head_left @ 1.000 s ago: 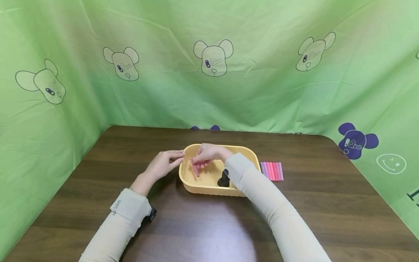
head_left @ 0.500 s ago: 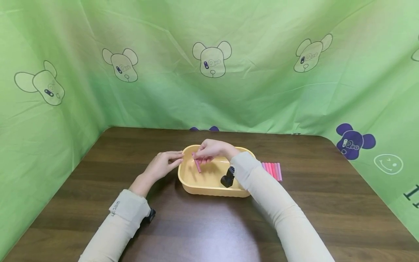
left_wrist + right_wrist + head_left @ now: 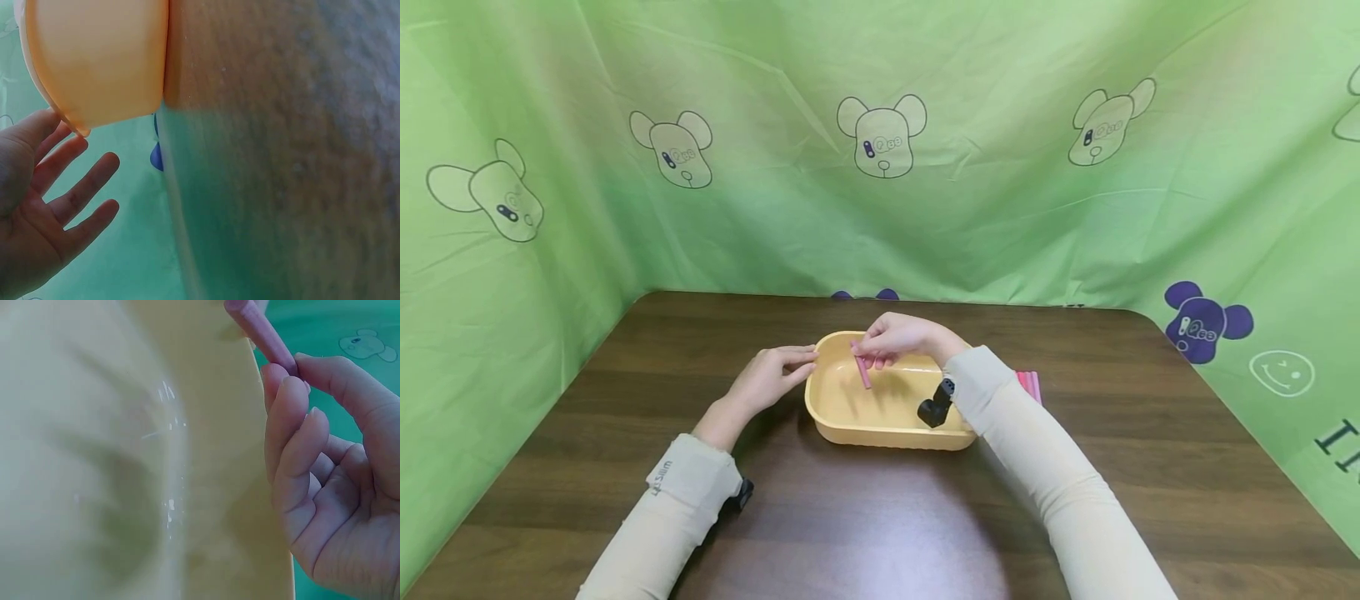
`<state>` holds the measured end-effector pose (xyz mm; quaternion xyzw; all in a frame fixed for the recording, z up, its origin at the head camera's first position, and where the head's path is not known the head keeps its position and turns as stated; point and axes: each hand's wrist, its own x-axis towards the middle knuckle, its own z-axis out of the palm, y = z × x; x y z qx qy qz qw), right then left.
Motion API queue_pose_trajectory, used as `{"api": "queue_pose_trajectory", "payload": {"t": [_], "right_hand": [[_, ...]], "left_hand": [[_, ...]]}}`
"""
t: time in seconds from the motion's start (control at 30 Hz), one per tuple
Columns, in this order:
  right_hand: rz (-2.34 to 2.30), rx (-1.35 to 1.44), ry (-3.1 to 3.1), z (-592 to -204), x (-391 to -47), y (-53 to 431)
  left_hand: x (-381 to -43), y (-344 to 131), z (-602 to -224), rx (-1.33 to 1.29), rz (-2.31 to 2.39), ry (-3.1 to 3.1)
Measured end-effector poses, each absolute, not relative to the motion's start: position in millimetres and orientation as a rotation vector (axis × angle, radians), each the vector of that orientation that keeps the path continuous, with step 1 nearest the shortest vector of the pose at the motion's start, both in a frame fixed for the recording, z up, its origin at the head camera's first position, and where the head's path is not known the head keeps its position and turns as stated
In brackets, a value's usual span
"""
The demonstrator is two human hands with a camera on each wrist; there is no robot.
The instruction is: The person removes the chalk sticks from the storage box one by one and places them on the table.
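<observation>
Between thumb and fingertips my right hand (image 3: 897,335) pinches one end of a slim, round pink stick (image 3: 864,372). It is held slanted over the left part of a yellow oval tub (image 3: 887,437). In the right wrist view the stick (image 3: 265,336) has a matte surface and a flat end. My left hand (image 3: 767,380) rests its fingertips at the tub's left rim. Seen from the left wrist, the thumb and index finger meet the rim of the tub (image 3: 100,62), while the other fingers are spread loosely.
Right of the tub, a row of pink sticks (image 3: 1028,383) lies on the dark wooden table (image 3: 820,533), partly hidden by my right sleeve (image 3: 1037,467). A black wrist camera (image 3: 936,407) hangs over the tub. A green printed curtain (image 3: 760,233) surrounds the table.
My right hand, with the pink stick, has risen and moved right from the tub's left end. My left hand has stayed at the rim. My right forearm covers more of the stick row.
</observation>
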<state>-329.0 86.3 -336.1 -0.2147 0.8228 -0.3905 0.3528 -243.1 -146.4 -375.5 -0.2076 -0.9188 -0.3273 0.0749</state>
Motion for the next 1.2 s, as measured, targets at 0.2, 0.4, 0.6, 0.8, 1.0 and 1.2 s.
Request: {"api": "queue_pose_trajectory", "payload": {"t": [0.2, 0.4, 0.6, 0.8, 1.0, 1.2], "right_hand": [[-1.045, -0.555, 2.112, -334, -327, 96], [-1.059, -0.556, 2.117, -331, -324, 108], [-1.079, -0.554, 2.112, -331, -323, 121], [-1.1, -0.564, 2.11, -332, -320, 134], [-1.118, -0.567, 2.132, -331, -317, 147], [-1.142, -0.541, 2.155, -331, -316, 160]], "left_hand": [[-242, -146, -375, -0.608, -0.975, -2.771], [-243, -146, -376, -0.607, -0.976, -2.758], [-243, -146, -376, -0.61, -0.98, -2.756], [-243, -146, -376, -0.61, -0.979, -2.767], [-242, -146, -376, -0.606, -0.991, -2.765], [-243, -146, -376, -0.611, -0.989, -2.771]]}}
